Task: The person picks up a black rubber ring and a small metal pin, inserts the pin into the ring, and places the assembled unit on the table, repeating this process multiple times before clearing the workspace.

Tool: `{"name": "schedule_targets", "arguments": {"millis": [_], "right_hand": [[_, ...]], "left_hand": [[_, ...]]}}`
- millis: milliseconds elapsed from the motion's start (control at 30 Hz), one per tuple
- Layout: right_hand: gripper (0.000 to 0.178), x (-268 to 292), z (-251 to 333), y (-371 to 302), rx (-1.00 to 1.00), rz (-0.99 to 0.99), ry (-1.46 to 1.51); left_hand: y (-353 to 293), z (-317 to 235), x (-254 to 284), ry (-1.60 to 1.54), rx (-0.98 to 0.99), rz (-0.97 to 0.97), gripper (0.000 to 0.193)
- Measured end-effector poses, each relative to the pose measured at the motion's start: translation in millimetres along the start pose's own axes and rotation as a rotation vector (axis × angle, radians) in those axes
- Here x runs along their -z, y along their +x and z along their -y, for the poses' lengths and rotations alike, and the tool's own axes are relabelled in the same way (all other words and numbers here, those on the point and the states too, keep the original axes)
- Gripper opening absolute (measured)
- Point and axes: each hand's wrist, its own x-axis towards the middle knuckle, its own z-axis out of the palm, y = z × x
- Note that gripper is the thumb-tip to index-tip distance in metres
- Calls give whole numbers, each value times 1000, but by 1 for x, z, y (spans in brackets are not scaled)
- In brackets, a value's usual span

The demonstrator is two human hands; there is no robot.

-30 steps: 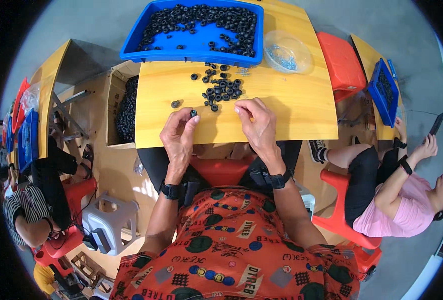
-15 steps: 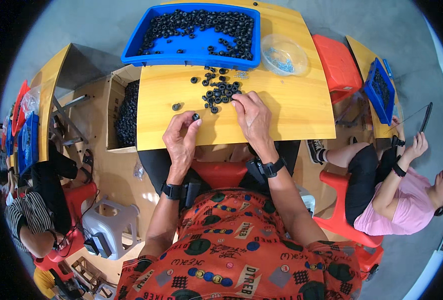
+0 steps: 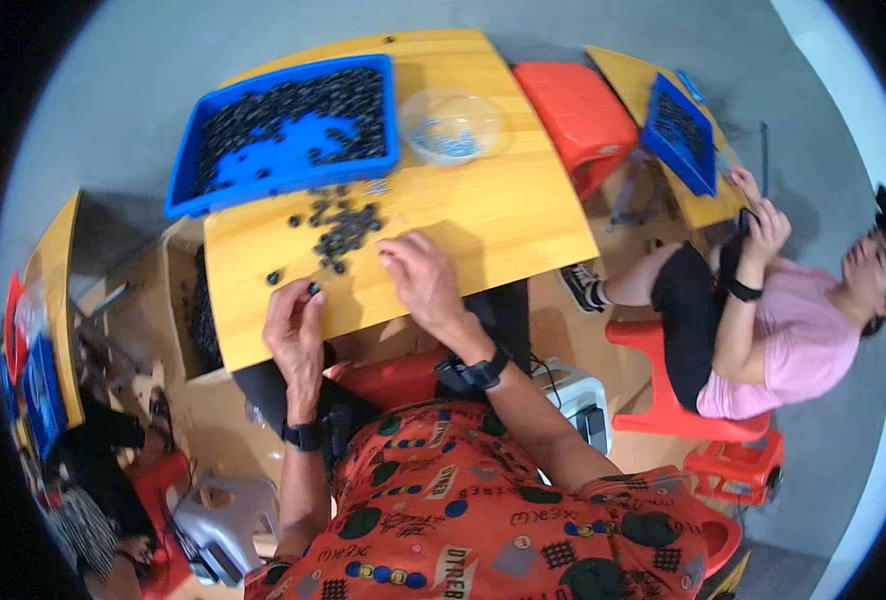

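My left hand (image 3: pixel 295 325) pinches a small, round, hollow black part (image 3: pixel 314 288) between thumb and index finger, above the near edge of the yellow table (image 3: pixel 483 225). To its right, my right hand (image 3: pixel 423 280) has thumb and forefinger brought together; whatever they hold is too small and blurred to make out. Just beyond those fingertips lies a loose heap of similar black parts (image 3: pixel 345 232). One stray black part (image 3: pixel 274 277) sits left of the heap. Several tiny silvery pieces (image 3: pixel 377 187) lie at the heap's far side.
A blue tray (image 3: pixel 281 184) full of black parts stands at the back left. Beside it is a clear round bowl (image 3: pixel 463 108) with small bluish-silver pieces. Red stools (image 3: pixel 573 110) flank the table. At right sits a person in a pink shirt (image 3: pixel 793 345), near another blue tray (image 3: pixel 678 133).
The whole view has swung, so the table appears lower and further left. My right fingertips have come away from the heap's edge. My left hand keeps its black part.
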Motion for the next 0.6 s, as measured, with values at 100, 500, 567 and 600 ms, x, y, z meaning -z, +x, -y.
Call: {"name": "schedule_targets", "arguments": {"millis": [100,500,567,600], "right_hand": [[15,5,7,-3,45,-16,-71],[16,-1,8,-9,83,-2,-91],[16,1,7,-9,68,-12,-94],[17,0,7,-10,84,-30,-102]], "left_hand": [[2,-5,0,108,-64,47,22],[-1,18,-4,34,-2,29,23],[-1,14,-5,10,25,21,22],[-2,13,-5,-4,15,20,21]]}}
